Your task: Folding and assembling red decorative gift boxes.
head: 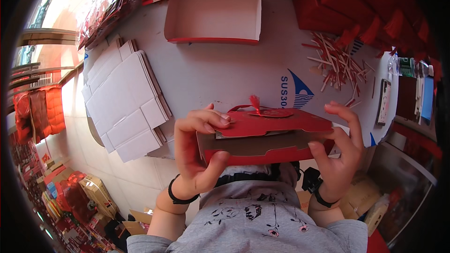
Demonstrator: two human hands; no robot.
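Observation:
Between my two hands is a red cardboard box (260, 124), raised at the near edge of the table. Its near side gapes, showing a dark interior between two notched edges. On its upper face lies a round red tag with a red tassel (255, 102), and a red cord loops behind. My left hand (200, 140) grips the box's left end, fingers on the upper panel and thumb at the lower edge. At the right end, my right hand (339, 144) holds the corner between thumb and fingers, its index finger lifted off.
On the table (225, 73) are an open red box part with white inside (214, 15), stacked flat white cardboard blanks (123, 102), and a pile of red and white strips (339, 61). Red tasselled boxes (337, 3), a phone (384, 102) and a plastic bottle (407, 66) are at right.

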